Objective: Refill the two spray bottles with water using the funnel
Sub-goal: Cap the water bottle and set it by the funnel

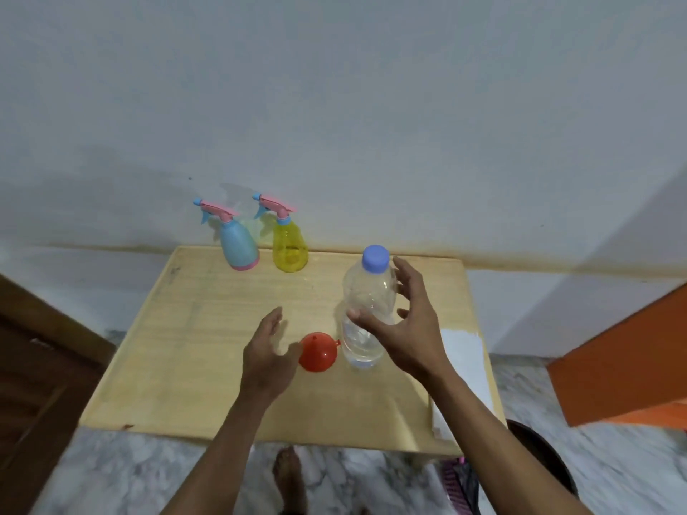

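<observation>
On the far left of the tabletop point(156, 366), by the wall, stands the blue spray bottle point(238, 247), and just beside it the yellow spray bottle point(290, 249); both are upright with their pink trigger heads screwed on, so neither is ready for filling yet. Nearer the person, the left hand point(265, 360) hovers with fingers loosely spread, its grip apart and holding nothing, just beside the red funnel point(319, 352), which lies mouth-down. Touching the funnel's right side is the clear water bottle point(366, 310), blue cap on, water in its lower part. The right hand point(403, 323) is cupped around the bottle, fingers apart; the thumb looks to rest on the front, but no firm hold is made.

The step in hand looks like taking up the water bottle. To do it well, close around the middle without squeezing the thin plastic, and lift straight so the funnel is not knocked. A white paper point(463, 358) lies at the right edge.
</observation>
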Available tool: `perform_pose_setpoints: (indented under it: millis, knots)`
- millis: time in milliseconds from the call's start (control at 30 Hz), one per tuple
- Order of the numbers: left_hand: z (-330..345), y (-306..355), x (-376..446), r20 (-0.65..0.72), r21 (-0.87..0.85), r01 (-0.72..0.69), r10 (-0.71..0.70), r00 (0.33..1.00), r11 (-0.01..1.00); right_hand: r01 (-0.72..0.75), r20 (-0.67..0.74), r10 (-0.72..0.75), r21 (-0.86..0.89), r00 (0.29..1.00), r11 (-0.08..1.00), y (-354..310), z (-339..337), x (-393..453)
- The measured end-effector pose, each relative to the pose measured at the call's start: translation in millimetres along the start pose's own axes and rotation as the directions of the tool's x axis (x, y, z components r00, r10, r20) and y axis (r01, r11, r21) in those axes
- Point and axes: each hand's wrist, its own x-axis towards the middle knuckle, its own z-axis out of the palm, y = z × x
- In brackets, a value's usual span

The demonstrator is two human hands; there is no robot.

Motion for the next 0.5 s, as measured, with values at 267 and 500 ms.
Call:
perform_pose_setpoints:
  millis: [267, 500]
  knots:
    - [48, -51, 12, 0.093, 0.254, -0.003, -0.021, 0.995, 0.967, -0.016, -0.090, 0.016, -0.004, 0.996, 1.000, 29, 26, 0]
    - [61, -60, 23, 0.073, 0.269, -0.064, 0.045, 0.996, 0.961, -0.007, -0.122, -0.005, -0.098, 0.993, 0.995, 31, 34, 9]
